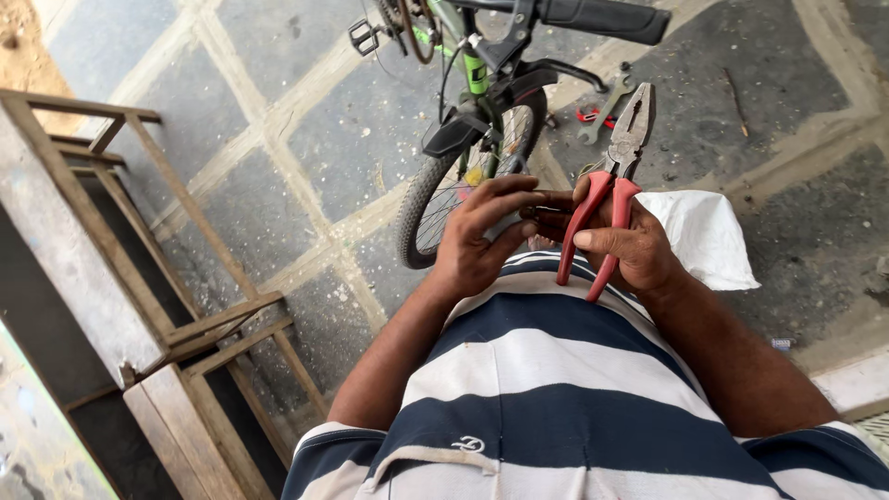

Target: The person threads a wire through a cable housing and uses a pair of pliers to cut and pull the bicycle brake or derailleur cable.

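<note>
My right hand [628,243] grips a pair of pliers [613,181] by the red handles, the steel jaws pointing up and away from me. My left hand [482,236] is curled beside it, its fingertips meeting the right hand's fingers around a small dark part [535,212] that I cannot make out clearly. Both hands hover just above my striped navy and white shirt [546,370]. A bicycle [482,102] stands right in front, its front wheel [444,185] just beyond my left hand.
A wooden bench frame [157,278] stands at the left. A white sack [704,236] lies on the tiled floor to the right of my hands. A spanner [604,109] and a small red tool [589,116] rest on the ground past the bicycle.
</note>
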